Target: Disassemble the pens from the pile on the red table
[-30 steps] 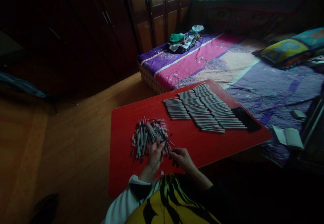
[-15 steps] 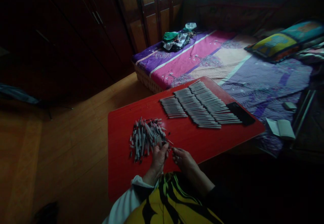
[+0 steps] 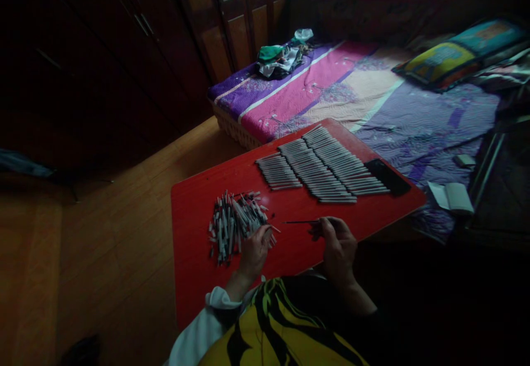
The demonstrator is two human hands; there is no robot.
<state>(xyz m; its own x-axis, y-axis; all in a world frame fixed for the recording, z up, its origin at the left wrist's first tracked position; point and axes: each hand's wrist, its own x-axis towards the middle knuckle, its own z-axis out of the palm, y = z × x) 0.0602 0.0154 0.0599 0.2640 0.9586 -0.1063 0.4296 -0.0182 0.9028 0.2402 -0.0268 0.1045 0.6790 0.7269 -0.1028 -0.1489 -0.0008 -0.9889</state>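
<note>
My right hand [image 3: 340, 247] pinches a thin dark pen refill [image 3: 300, 222], held level above the red table with its fine tip pointing left. At the near right edge of a loose heap of white and dark pen parts [image 3: 232, 222], my left hand [image 3: 254, 250] has its fingers pressed together. What lies between those fingers is too dim to make out. Beyond my hands, many slim pale pens [image 3: 308, 167] lie side by side in three slanting rows.
The red table [image 3: 194, 288] reaches to a bed with a striped quilt [image 3: 314, 84]. A flat black object [image 3: 389, 178] lies beside the rows. On the bed are an open booklet [image 3: 453, 197], a small box [image 3: 464, 160], folded clothes [image 3: 279, 59] and a pillow [image 3: 459, 54].
My right hand has moved right, away from my left hand, and the dark refill now shows stretched out from its fingers. My left hand has stayed by the heap.
</note>
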